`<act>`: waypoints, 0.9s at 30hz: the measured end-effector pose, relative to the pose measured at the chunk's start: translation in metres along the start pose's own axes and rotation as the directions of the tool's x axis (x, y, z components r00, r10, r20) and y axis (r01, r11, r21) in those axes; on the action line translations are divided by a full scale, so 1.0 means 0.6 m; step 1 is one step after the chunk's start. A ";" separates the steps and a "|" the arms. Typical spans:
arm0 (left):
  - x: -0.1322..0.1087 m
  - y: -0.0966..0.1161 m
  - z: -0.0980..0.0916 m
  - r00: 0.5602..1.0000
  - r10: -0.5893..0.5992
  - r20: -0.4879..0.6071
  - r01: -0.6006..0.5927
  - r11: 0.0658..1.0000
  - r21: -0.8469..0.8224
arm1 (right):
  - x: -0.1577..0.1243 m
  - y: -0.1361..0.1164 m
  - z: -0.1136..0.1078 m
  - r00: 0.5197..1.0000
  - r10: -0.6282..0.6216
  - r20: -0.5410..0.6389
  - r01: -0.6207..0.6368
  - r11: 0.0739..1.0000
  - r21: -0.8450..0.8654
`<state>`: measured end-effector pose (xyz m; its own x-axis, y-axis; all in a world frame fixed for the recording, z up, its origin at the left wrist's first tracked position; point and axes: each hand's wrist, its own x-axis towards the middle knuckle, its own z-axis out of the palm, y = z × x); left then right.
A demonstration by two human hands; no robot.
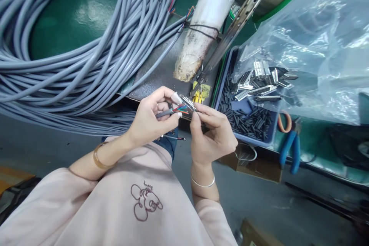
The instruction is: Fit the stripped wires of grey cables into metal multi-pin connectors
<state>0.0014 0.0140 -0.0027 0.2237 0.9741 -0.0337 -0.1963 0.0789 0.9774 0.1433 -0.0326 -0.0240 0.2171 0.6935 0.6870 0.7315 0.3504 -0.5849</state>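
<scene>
My left hand (151, 117) is closed on the end of a grey cable (164, 113), whose stripped coloured wires (181, 108) fan out toward a small metal connector (188, 103). The fingers of my right hand (211, 132) pinch that connector from the right, thumb and forefinger pressed together. Both hands sit close together just in front of the bench edge, above my lap. The wires meet the connector's rear; I cannot make out whether they are attached.
A big coil of grey cables (72, 57) fills the left of the green bench. A blue tray (261, 143) of black tube pieces lies right of my hands, under a clear bag (311, 38) holding metal connector shells. Blue-handled pliers (290, 148) lie farther right. A wrapped cylinder (206, 19) stands behind.
</scene>
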 end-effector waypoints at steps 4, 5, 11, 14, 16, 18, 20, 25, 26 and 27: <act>0.003 -0.001 0.001 0.998 -0.069 -0.016 0.068 0.997 -0.018 | -0.001 -0.001 0.002 0.996 -0.084 -0.035 0.081 0.994 -0.076; 0.005 -0.002 0.002 0.996 -0.088 -0.021 0.087 0.995 -0.039 | 0.000 -0.001 0.002 0.995 -0.094 -0.037 0.091 0.992 -0.086; 0.015 -0.002 0.006 0.990 -0.138 -0.012 0.136 0.984 -0.114 | 0.001 0.003 0.004 0.993 -0.121 -0.017 0.118 0.986 -0.116; 0.017 0.000 0.007 0.989 -0.150 -0.003 0.149 0.981 -0.123 | 0.000 0.003 0.005 0.991 -0.131 -0.013 0.129 0.984 -0.127; 0.017 0.000 0.008 0.988 -0.152 -0.019 0.147 0.978 -0.145 | -0.001 0.002 0.006 0.992 -0.126 -0.015 0.123 0.985 -0.117; 0.018 -0.001 0.010 0.988 -0.152 -0.024 0.146 0.975 -0.166 | 0.000 0.002 0.007 0.994 -0.109 -0.016 0.107 0.990 -0.093; 0.020 -0.002 0.011 0.988 -0.154 -0.016 0.149 0.973 -0.176 | 0.001 0.002 0.007 0.996 -0.093 -0.014 0.092 0.994 -0.067; 0.024 0.000 0.013 0.990 -0.138 -0.026 0.131 0.976 -0.172 | 0.006 0.005 0.008 0.996 -0.091 -0.009 0.091 0.994 -0.054; 0.024 0.002 0.013 0.991 -0.128 -0.029 0.122 0.978 -0.168 | 0.007 0.005 0.007 0.995 -0.096 -0.010 0.095 0.994 -0.058; 0.025 0.003 0.013 0.993 -0.117 -0.031 0.110 0.980 -0.164 | 0.009 0.005 0.007 0.995 -0.102 -0.015 0.101 0.993 -0.065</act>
<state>0.0118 0.0270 0.0004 0.2153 0.9643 -0.1540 -0.3242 0.2193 0.9202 0.1437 -0.0251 -0.0237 0.1512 0.6446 0.7494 0.7902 0.3767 -0.4835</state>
